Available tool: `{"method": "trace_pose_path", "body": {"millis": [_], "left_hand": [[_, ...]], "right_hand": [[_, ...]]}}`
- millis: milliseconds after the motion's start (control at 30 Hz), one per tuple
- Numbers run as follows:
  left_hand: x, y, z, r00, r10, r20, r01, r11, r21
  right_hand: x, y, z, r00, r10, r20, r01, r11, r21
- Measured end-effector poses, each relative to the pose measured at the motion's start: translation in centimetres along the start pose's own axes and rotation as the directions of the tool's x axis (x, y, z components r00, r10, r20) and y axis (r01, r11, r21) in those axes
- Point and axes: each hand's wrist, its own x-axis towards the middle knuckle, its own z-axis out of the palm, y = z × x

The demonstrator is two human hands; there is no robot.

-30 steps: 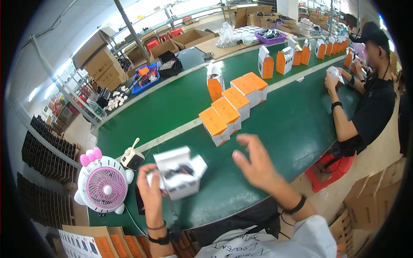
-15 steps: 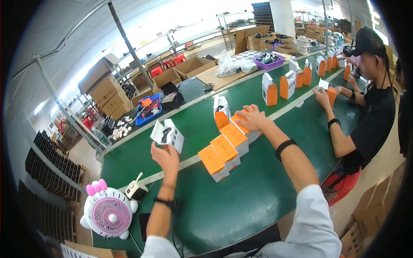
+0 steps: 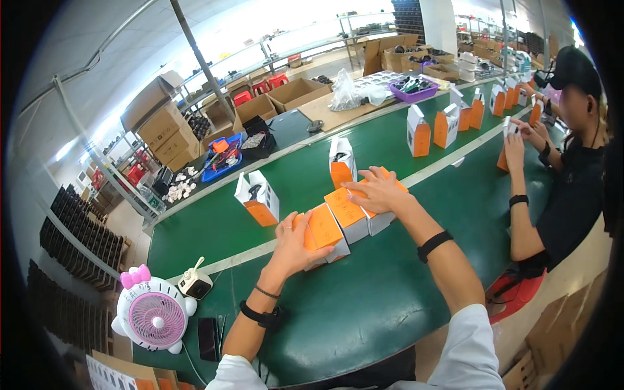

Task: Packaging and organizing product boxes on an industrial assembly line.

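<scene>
Several small orange-and-white cardboard boxes (image 3: 346,213) lie in a close row on the green table, orange faces up. My left hand (image 3: 292,246) curves round the left end box, fingers over its top edge. Across the right end of the row rests my right hand (image 3: 379,193), its thumb and fingers spread around a box and hiding part of it. Just behind the row stands an open box (image 3: 342,166) with its white flaps up. Another open box (image 3: 258,200), with something dark inside, stands to the left, apart from my left hand.
A pink-and-white fan (image 3: 156,320), a cream gadget (image 3: 195,281) and a dark phone (image 3: 207,339) are at the left. More boxes (image 3: 419,133) stand along the far right, beside a co-worker (image 3: 564,175) handling a box. A blue tray (image 3: 223,159) and purple basket (image 3: 414,92) sit beyond.
My left hand has let go of the open box, leaving it standing, and moved right onto the row. The row's boxes have shifted closer together. The co-worker's hands have moved up.
</scene>
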Motion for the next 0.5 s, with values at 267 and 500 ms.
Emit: {"method": "trace_pose_path", "body": {"millis": [267,500], "left_hand": [[0.7,0.4,0.5,0.995,0.094,-0.009,-0.094,0.995,0.026],[-0.6,9.8,6.5,0.963,0.257,-0.083,-0.248,0.963,0.108]], "right_hand": [[-1.6,0.8,-0.8,0.997,0.036,0.071,-0.042,0.995,0.087],[-11.0,8.8,-2.0,0.995,0.076,-0.06,-0.073,0.996,0.054]]}}
